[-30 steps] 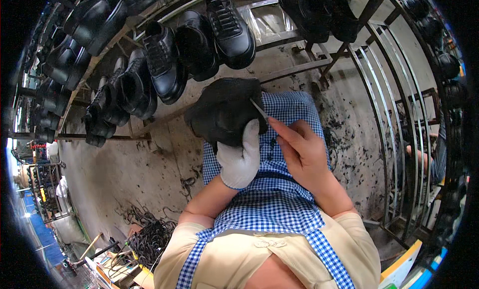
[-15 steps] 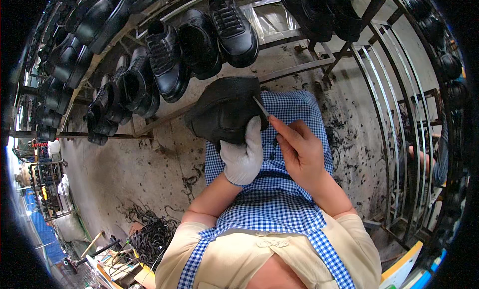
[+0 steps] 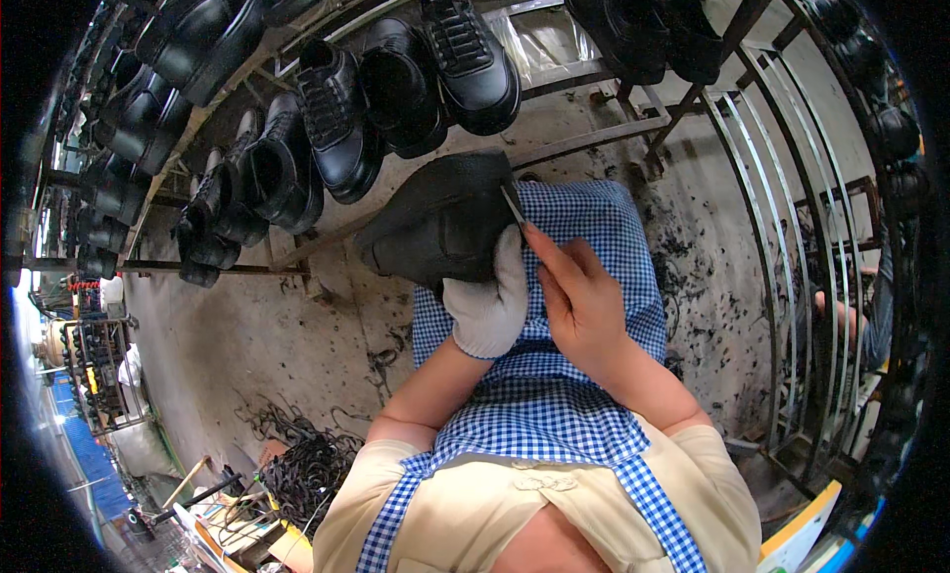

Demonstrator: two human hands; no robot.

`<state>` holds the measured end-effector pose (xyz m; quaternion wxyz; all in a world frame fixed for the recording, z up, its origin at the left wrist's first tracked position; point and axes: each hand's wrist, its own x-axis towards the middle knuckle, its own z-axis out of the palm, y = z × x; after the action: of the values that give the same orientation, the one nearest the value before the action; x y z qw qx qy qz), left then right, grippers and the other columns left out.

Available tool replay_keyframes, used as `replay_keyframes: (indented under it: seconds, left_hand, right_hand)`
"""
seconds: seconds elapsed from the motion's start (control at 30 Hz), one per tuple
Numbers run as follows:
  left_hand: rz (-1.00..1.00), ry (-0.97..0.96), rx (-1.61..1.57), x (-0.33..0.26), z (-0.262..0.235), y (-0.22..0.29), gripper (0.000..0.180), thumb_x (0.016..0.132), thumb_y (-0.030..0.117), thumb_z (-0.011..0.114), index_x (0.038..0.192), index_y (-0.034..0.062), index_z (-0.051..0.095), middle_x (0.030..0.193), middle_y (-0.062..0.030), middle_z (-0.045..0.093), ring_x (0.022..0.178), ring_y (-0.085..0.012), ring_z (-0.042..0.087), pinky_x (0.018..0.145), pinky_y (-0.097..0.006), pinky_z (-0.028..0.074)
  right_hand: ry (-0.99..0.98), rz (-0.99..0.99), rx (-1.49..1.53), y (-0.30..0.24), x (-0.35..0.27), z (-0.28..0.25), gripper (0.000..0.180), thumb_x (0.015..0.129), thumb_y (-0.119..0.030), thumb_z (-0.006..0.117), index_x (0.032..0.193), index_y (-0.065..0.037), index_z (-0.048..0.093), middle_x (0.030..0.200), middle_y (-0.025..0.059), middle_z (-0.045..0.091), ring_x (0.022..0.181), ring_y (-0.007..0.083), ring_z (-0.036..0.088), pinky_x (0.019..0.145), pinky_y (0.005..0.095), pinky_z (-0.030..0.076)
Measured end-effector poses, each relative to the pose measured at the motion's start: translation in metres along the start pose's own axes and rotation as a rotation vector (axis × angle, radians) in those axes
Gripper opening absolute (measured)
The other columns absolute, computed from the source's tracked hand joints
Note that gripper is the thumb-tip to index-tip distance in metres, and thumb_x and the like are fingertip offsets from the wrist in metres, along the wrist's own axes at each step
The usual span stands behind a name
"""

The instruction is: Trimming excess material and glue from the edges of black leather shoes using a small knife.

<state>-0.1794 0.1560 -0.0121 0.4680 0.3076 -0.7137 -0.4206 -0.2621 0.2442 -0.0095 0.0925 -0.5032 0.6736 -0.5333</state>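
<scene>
My left hand (image 3: pixel 491 301), in a white glove, grips a black shoe (image 3: pixel 435 217) above my lap, its thumb along the shoe's near right side. Which face of the shoe is turned up I cannot tell for sure. A thin, pale metal blade (image 3: pixel 512 203) lies against the shoe's right edge. It is pinched in my bare right hand (image 3: pixel 584 301), with the forefinger stretched along it. The fingers cover the blade's other end.
Black lace-up shoes (image 3: pixel 475 63) stand on a metal rack (image 3: pixel 594 136) ahead, with more along the left. A blue checked apron (image 3: pixel 594 222) covers my lap. A heap of black strips (image 3: pixel 307 469) lies at lower left, scraps on the floor. Metal bars (image 3: pixel 782 246) rise at right.
The shoe has turned a little in my left hand, its far end swinging slightly left. My right hand has shifted slightly left and down, with the blade still at the shoe's edge.
</scene>
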Motion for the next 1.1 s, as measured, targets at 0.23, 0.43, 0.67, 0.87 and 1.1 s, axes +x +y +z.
replay_keyframes:
  seconds: [0.23,0.43,0.67,0.87,1.1]
  left_hand:
    - [0.071,-0.067,0.122,-0.003,-0.003,-0.008,0.032,0.09,0.007,0.06,0.12,-0.0008,0.059,0.115,-0.016,0.065,0.104,-0.0259,0.065,0.087,-0.033,0.051]
    - [0.082,-0.115,0.188,-0.006,-0.003,-0.006,0.031,0.09,0.008,0.059,0.119,-0.001,0.06,0.113,-0.017,0.066,0.102,-0.0267,0.066,0.087,-0.035,0.051]
    - [-0.223,-0.061,-0.03,-0.001,-0.007,0.01,0.027,0.093,0.017,0.058,0.115,0.0005,0.061,0.11,-0.0105,0.066,0.099,-0.0202,0.063,0.089,-0.033,0.048]
    - [-0.249,-0.1,-0.098,0.0,-0.011,0.012,0.028,0.094,0.018,0.058,0.116,0.0009,0.06,0.112,-0.0086,0.066,0.101,-0.0181,0.061,0.09,-0.032,0.047]
    - [-0.253,-0.1,-0.082,-0.001,-0.009,0.014,0.027,0.094,0.017,0.058,0.115,0.0003,0.061,0.113,-0.008,0.065,0.101,-0.0183,0.061,0.09,-0.032,0.047]
  right_hand:
    - [0.056,0.015,0.069,-0.002,0.004,0.006,0.045,0.088,0.001,0.055,0.131,-0.009,0.055,0.082,0.0128,0.055,0.063,0.0261,0.054,0.055,0.0324,0.044]
    - [-0.031,0.075,0.054,0.007,0.013,-0.01,0.046,0.088,-0.003,0.055,0.133,-0.013,0.053,0.082,0.0139,0.055,0.066,0.0313,0.057,0.058,0.0392,0.048]
    - [-0.036,0.069,0.075,0.005,0.007,-0.016,0.042,0.087,-0.001,0.055,0.129,-0.009,0.056,0.081,0.0137,0.054,0.065,0.0283,0.055,0.057,0.0349,0.045]
    - [-0.022,0.053,0.026,0.003,0.0,-0.015,0.044,0.084,0.003,0.055,0.127,-0.006,0.058,0.078,0.0137,0.053,0.062,0.0257,0.052,0.054,0.0331,0.042]
    - [-0.046,0.033,-0.049,0.004,-0.001,-0.02,0.043,0.085,0.0,0.058,0.128,-0.006,0.057,0.077,0.0094,0.054,0.06,0.0193,0.053,0.054,0.031,0.042]
